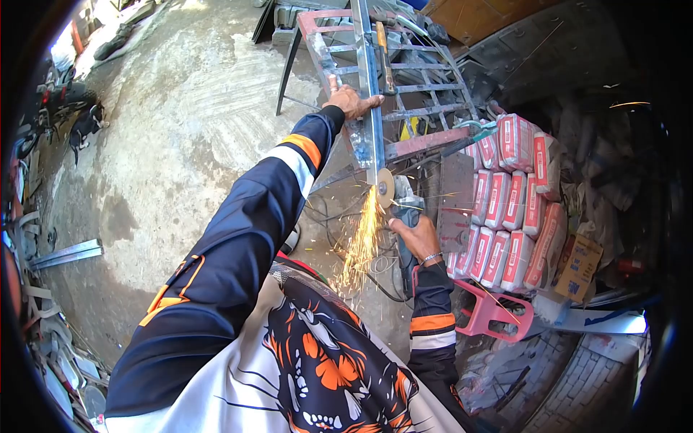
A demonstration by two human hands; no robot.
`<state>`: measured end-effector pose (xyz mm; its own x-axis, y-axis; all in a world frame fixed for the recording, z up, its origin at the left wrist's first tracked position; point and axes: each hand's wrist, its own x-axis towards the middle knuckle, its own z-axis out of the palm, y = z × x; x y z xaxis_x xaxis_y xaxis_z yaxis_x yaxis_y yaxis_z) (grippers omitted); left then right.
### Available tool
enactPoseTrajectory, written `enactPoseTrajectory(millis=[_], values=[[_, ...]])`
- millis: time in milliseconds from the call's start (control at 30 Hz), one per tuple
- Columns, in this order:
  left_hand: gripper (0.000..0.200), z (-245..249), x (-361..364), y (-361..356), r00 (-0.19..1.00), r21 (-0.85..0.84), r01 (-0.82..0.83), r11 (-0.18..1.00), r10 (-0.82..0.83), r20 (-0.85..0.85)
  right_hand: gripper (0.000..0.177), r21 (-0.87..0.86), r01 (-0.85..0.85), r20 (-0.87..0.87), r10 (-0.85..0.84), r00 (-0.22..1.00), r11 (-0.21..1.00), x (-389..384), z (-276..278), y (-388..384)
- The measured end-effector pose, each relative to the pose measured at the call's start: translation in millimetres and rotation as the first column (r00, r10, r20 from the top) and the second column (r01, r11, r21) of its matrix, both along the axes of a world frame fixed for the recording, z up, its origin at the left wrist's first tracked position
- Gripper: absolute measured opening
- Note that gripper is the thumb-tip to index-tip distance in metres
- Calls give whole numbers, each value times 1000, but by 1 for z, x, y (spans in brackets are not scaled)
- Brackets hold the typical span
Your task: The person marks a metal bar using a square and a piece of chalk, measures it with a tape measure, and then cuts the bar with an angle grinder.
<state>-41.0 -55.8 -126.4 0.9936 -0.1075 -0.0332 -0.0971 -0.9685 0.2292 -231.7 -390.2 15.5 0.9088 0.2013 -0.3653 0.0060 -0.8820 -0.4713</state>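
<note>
My left hand (351,102) holds a long metal bar (366,54) down on a red and grey metal rack (426,112), its thumb across the bar. My right hand (418,238) is wrapped round an angle grinder (408,204). The grinder's disc (386,188) meets the near end of the bar. A stream of orange sparks (366,234) sprays down from the contact toward the floor. A hammer (385,54) with a yellow-brown handle lies on the rack just right of the bar.
Stacked red and white bags (505,202) stand at the right, with a pink plastic stool (498,312) and a cardboard box (580,268) beside them. Cables (333,234) run over the concrete floor below. Metal profiles (68,254) lie at the left, near a black and white animal (86,130).
</note>
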Motion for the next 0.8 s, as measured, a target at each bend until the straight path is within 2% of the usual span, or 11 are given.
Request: enactPoseTrajectory(millis=[67,200,267,400,567,700,733,767,800], values=[[46,-5,0,-1,998,2,-22,1000,22,53,54,108,19,-38,-15,999,994,1,21,15],[44,-6,2,-2,998,-14,-57,998,57,28,50,82,25,-27,-23,999,996,5,26,22],[44,-11,4,-1,999,-65,-36,997,37,21,50,101,48,-59,-42,997,994,1,33,24],[44,-2,-1,-4,998,-61,-62,996,63,11,52,91,38,-115,-27,993,995,1,36,24],[43,2,0,-4,996,-90,-81,993,77,-49,55,20,35,-37,-34,999,999,-1,20,13],[44,13,-5,-5,996,-84,-82,993,79,-41,57,38,33,-28,-31,999,999,-5,24,13],[68,34,-12,-5,986,-236,-137,962,110,-125,58,32,30,-63,-28,998,999,-6,28,15],[110,47,-17,-4,969,-375,-202,905,129,-212,59,27,24,-97,-21,995,999,-6,30,17],[110,51,-18,-4,969,-375,-202,905,129,-211,59,27,24,-97,-21,995,999,-6,24,13]])
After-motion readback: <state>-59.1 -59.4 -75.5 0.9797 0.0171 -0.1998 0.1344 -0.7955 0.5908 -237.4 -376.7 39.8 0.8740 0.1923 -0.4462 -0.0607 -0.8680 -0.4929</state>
